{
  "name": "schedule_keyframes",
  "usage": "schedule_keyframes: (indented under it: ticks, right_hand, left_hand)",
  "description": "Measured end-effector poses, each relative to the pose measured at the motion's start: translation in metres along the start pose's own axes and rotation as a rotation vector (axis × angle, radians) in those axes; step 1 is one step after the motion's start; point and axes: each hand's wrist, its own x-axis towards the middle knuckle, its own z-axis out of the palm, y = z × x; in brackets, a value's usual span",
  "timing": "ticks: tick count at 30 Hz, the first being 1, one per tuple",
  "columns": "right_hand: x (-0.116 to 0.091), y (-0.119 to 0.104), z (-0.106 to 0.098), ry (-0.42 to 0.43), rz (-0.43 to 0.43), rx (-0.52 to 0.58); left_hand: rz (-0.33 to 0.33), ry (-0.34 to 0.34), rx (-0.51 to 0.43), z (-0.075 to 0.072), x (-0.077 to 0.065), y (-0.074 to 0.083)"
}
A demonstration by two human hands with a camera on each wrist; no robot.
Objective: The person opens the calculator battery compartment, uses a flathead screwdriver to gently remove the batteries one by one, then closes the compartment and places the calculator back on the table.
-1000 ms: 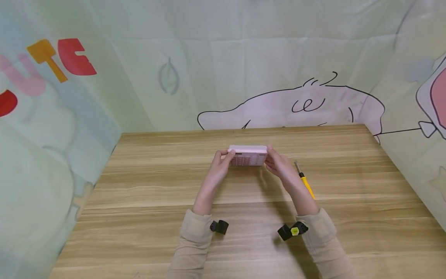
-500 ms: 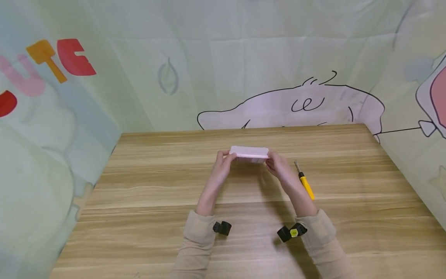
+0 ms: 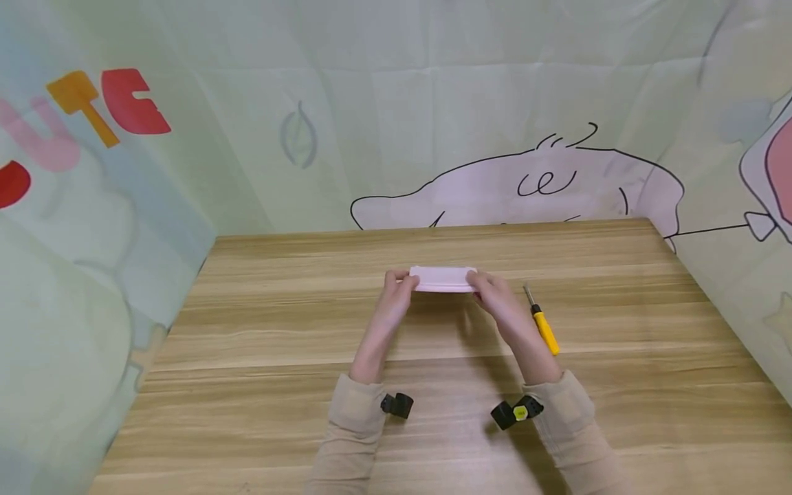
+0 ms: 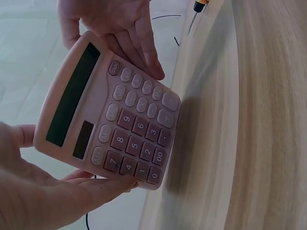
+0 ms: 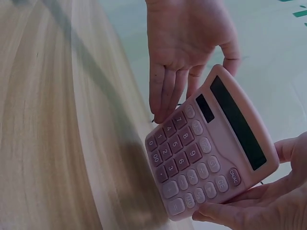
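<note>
A pink calculator [image 3: 442,278] is held above the wooden table between both hands, tilted so that the head view shows only a plain pink side of it. My left hand [image 3: 396,300] grips one side edge, thumb on top. On the opposite side edge, my right hand [image 3: 497,300] pinches with its thumb. Both wrist views show the dark display and the keys; in the left wrist view the calculator [image 4: 125,108] faces the camera, with its lower end close to the tabletop.
A yellow-handled screwdriver [image 3: 544,331] lies on the table [image 3: 260,344] just right of my right forearm. Behind the table hangs a pale printed cloth [image 3: 371,124]. A small black camera sits at each wrist.
Both hands have tipped the calculator: its keys faced the head camera a second ago and have turned out of sight there. The screwdriver stays put.
</note>
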Motion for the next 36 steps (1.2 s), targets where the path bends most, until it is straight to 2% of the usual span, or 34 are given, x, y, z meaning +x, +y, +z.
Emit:
schedule_keyframes:
  ticks: [3,9,13,18,22,29,36]
  right_hand:
    - [-0.002,0.003,-0.001,-0.025,-0.021,-0.033]
    - [-0.002,0.009,-0.001,-0.02,-0.057,-0.07]
    - [0.0,0.01,-0.001,-0.011,-0.049,-0.1]
    - [0.002,0.01,-0.002,-0.007,0.003,-0.136]
    - [0.003,0.011,-0.002,-0.008,-0.006,-0.143]
    - [0.005,0.015,-0.003,-0.037,-0.052,-0.132]
    - [0.003,0.016,-0.003,-0.04,-0.015,-0.187]
  left_hand:
    - [-0.001,-0.007,-0.002,0.001,0.0,-0.001]
    - [0.026,-0.038,-0.011,0.002,-0.002,-0.005]
    - [0.038,-0.05,-0.014,0.002,-0.003,-0.004]
    - [0.014,-0.035,0.029,0.001,-0.002,-0.004]
    - [0.004,-0.035,0.045,0.001,0.0,-0.007]
    - [0.013,-0.086,0.004,-0.001,0.0,-0.012]
    - [-0.032,-0.123,0.077,-0.006,0.001,-0.013]
